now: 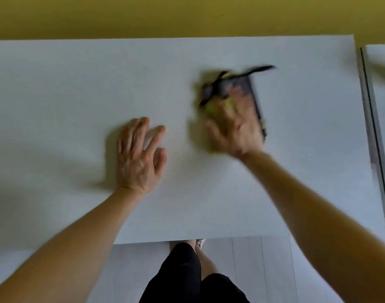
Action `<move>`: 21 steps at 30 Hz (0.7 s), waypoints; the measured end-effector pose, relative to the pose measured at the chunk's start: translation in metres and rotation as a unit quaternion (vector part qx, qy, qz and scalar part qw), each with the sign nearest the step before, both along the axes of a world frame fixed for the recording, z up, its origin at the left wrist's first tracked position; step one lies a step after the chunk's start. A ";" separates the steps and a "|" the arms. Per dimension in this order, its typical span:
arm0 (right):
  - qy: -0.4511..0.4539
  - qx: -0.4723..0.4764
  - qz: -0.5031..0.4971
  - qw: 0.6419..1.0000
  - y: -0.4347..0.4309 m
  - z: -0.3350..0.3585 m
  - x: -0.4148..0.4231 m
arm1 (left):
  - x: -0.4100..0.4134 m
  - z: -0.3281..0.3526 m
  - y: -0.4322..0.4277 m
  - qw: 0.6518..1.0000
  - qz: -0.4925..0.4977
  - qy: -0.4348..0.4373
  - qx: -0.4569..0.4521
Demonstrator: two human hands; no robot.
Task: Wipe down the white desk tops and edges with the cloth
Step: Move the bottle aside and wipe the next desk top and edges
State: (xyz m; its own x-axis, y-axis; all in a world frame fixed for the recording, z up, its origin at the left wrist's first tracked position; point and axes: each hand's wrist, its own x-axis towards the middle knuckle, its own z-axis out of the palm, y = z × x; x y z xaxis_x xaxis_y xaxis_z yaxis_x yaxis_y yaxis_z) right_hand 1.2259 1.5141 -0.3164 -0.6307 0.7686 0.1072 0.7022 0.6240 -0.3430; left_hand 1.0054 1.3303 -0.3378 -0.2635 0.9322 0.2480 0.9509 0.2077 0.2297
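the left hand is laid flat on the broad white worktop, its fingers straight, spread and holding nothing. to its right, towards the worktop's right half, the crumpled grey and yellow-green cloth with black trim is pressed down under the right hand, which is blurred; its fingers seem stretched out over the cloth rather than curled round it. a second white desk is seen at the far right, parted from the worktop by a grey strip.

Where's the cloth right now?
In the head view, the cloth lies on the white desk, right of centre, under the right hand, apart from the left hand.
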 end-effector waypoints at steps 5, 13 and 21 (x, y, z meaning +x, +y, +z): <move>0.004 -0.022 0.347 0.937 -0.051 0.004 0.001 | -0.004 -0.001 -0.001 1.000 -0.004 -0.004 -0.020; 0.017 0.019 -0.153 0.988 0.077 -0.006 0.010 | -0.003 -0.001 -0.001 1.000 -0.005 -0.009 -0.018; -0.007 -0.003 0.299 0.954 0.020 0.002 -0.048 | -0.004 0.013 0.003 0.996 -0.004 0.032 -0.078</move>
State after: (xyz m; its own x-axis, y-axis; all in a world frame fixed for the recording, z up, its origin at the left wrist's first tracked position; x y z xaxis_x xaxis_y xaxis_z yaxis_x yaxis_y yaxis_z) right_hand 1.1775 1.5338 -0.3143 -0.9581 0.2717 0.0913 0.2261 0.9123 -0.3415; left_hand 1.0018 1.3335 -0.3244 -0.2443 0.9627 0.1165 0.9643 0.2285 0.1336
